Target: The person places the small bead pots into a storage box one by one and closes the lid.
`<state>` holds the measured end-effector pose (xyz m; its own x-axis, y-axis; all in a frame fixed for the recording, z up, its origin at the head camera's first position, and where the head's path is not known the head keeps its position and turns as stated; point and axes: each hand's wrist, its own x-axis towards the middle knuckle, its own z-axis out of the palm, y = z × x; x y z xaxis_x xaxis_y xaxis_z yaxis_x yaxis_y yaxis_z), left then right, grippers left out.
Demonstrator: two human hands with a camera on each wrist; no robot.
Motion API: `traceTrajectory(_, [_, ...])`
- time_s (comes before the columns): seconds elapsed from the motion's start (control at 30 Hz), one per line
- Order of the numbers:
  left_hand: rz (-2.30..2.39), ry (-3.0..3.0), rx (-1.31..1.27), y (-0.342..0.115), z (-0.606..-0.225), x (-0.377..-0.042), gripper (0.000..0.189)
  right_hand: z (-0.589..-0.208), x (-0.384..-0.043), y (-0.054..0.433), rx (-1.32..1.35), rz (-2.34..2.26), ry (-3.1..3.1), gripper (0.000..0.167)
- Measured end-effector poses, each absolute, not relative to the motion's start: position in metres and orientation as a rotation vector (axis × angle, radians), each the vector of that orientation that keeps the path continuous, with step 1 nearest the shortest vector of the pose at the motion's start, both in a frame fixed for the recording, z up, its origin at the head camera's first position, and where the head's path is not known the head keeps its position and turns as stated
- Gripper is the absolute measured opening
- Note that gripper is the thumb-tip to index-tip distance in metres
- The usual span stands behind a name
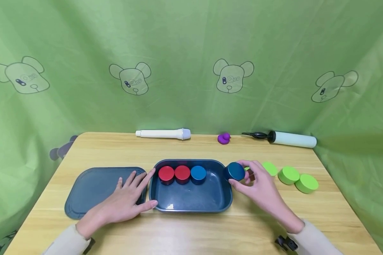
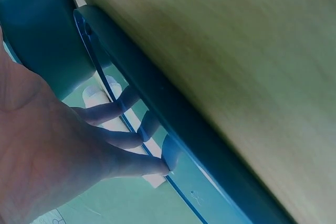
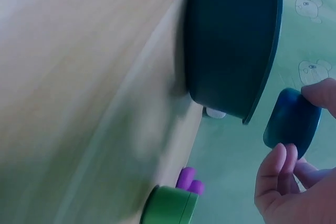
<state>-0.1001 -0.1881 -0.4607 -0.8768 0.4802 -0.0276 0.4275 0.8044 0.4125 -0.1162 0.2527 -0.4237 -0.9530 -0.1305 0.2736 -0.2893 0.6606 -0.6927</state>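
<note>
A dark blue-grey rectangular box (image 1: 191, 209) stands mid-table with two red round tins (image 1: 166, 174) and a blue round tin (image 1: 198, 173) in a row along its far side. My right hand (image 1: 258, 182) pinches another blue round tin (image 1: 234, 171) between thumb and fingers, at the box's right rim. The right wrist view shows this held tin (image 3: 292, 121) raised above the table, beside the box wall (image 3: 231, 40). My left hand (image 1: 126, 198) lies with fingers spread over the flat dark lid (image 1: 92, 187), thumb and index fingertip at the box's left edge.
Several green round tins (image 1: 288, 175) stand to the right, one partly behind my right hand. Along the table's back edge lie a white toy microphone (image 1: 162, 134), a purple rubber duck (image 1: 224, 138) and a hand pump (image 1: 290, 139). A green curtain (image 1: 185, 42) hangs behind.
</note>
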Motion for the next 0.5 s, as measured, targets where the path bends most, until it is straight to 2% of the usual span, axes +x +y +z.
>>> traceTrajectory(0.5, [0.609,2.849,0.707,-0.189,-0.462,-0.1,0.093,-0.427,-0.135,0.227,0.423,1.236,-2.774,0.057])
